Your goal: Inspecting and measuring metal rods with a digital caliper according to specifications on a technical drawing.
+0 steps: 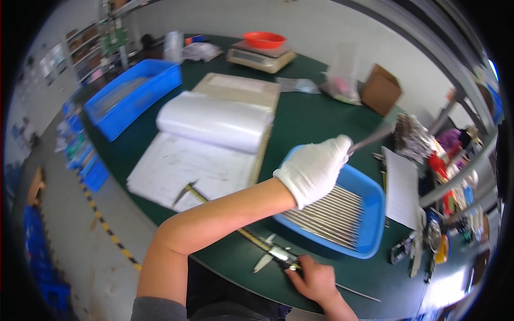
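My left hand (316, 168), in a white glove, reaches across above a blue plastic tray (378, 222). It is closed on what look like thin metal rods (375, 136), a blurred grey strip that sticks out to the upper right. Many similar metal rods (334, 216) lie side by side in the tray. At the table's near edge my bare right hand (316, 281) grips a caliper (278, 254) near its sliding jaw. The caliper's jaws stand wide apart, its fixed jaw (183, 192) over the paper. My left forearm hides part of its beam, and a thin rod extends right of my hand.
An open document folder (214, 134) lies left of centre on the green table (300, 120). Farther back are a blue bin (140, 96) with rods, a scale (261, 58) with a red bowl (264, 39), and a cardboard box (381, 90). Tools and metal framing crowd the right.
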Tool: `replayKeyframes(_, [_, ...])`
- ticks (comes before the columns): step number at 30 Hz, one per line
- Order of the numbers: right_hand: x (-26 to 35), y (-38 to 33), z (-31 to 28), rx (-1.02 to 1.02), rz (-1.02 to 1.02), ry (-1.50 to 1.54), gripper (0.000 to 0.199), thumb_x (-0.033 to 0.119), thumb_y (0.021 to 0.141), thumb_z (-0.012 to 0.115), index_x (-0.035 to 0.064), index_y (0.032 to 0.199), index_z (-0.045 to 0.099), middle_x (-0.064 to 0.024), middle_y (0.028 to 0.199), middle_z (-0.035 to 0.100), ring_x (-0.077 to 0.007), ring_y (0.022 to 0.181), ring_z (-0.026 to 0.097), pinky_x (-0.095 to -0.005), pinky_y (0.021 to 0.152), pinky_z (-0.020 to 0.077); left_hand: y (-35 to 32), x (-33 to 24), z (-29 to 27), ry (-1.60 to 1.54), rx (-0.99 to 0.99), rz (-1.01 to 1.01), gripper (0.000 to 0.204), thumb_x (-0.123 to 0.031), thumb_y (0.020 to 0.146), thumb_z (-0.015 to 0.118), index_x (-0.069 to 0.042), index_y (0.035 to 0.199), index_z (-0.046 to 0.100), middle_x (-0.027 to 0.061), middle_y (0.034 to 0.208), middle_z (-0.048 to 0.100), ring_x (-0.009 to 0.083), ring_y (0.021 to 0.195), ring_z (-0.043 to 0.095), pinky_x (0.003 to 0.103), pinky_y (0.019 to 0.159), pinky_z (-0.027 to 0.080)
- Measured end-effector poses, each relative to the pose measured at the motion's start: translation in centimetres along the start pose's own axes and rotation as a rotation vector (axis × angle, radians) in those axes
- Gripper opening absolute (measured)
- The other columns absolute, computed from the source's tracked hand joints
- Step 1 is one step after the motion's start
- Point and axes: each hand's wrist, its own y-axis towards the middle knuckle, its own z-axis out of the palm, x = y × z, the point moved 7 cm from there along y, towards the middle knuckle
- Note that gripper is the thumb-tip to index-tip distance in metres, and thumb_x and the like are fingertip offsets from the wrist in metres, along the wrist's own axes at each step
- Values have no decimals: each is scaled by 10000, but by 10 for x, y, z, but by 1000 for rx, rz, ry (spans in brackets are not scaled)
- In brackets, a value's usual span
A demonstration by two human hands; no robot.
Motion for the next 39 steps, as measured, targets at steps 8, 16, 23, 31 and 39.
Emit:
replayKeyframes(8, [-3, 4, -6, -16, 23, 32, 305, 241, 703, 676, 32, 863, 522, -126, 585, 551, -321, 522, 559, -387, 483, 426, -199, 59, -113, -956, -651, -918, 174, -153, 905, 466, -54, 1035, 408, 132, 874, 574, 253, 807, 635, 397, 746, 540])
replayKeyframes(16, [12, 10, -14, 59, 24, 139, 258, 212, 798, 614, 21, 961, 555, -208, 744, 580, -375, 656, 570, -400, 566, 448, -271, 44, -41, -1498, -510, -1203, 67, -99, 922, 408, -96, 988, 409, 166, 1019, 567, 291, 978, 587, 404, 839, 494])
replayKeyframes(23, [8, 5, -10, 53, 33, 80, 262, 229, 801, 607, 19, 947, 554, -207, 733, 564, -391, 654, 550, -416, 555, 431, -267, 61, -33, -1483, -484, -1241, 110, -149, 925, 411, -81, 1011, 410, 141, 1010, 561, 295, 974, 587, 416, 838, 487])
replayKeyframes(31, [7, 5, -11, 44, 34, 110, 243, 201, 790, 624, 19, 934, 552, -195, 730, 568, -371, 633, 560, -405, 542, 434, -270, 72, -31, -1452, -525, -1248, 159, -161, 903, 450, -70, 1029, 415, 155, 1016, 558, 295, 952, 596, 422, 834, 493])
replayKeyframes(39, [5, 5, -12, 42, 32, 102, 249, 190, 784, 633, 19, 949, 556, -190, 732, 573, -366, 631, 565, -396, 538, 442, -267, 71, -34, -1416, -520, -1269, 132, -143, 910, 424, -82, 1027, 418, 147, 1010, 565, 289, 948, 599, 414, 823, 495])
